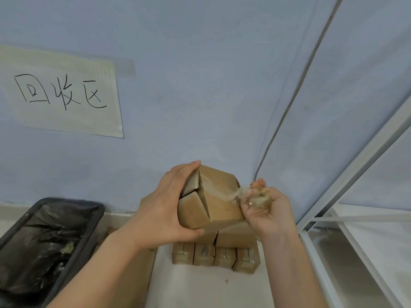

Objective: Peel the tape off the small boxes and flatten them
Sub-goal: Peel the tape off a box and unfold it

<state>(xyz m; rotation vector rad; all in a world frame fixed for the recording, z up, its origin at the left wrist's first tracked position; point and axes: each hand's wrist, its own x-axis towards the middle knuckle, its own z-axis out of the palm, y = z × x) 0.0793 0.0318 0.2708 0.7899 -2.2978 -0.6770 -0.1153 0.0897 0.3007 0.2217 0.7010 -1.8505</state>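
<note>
Head view: left hand (169, 205) is clamping the box (213, 196), fingers curled over its corrugated flap; right hand (264, 207) is pinching a crinkly wad of tape (258, 200), strip stretching to the box. Tug askew and that thin tape could snap, or tear the cardboard.

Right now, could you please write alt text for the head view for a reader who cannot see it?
A person's left hand grips a small cardboard box while the right hand pulls a strip of clear tape off it, wadded tape in its fingers. More boxes sit stacked below; a black-lined bin stands to the left.
</note>
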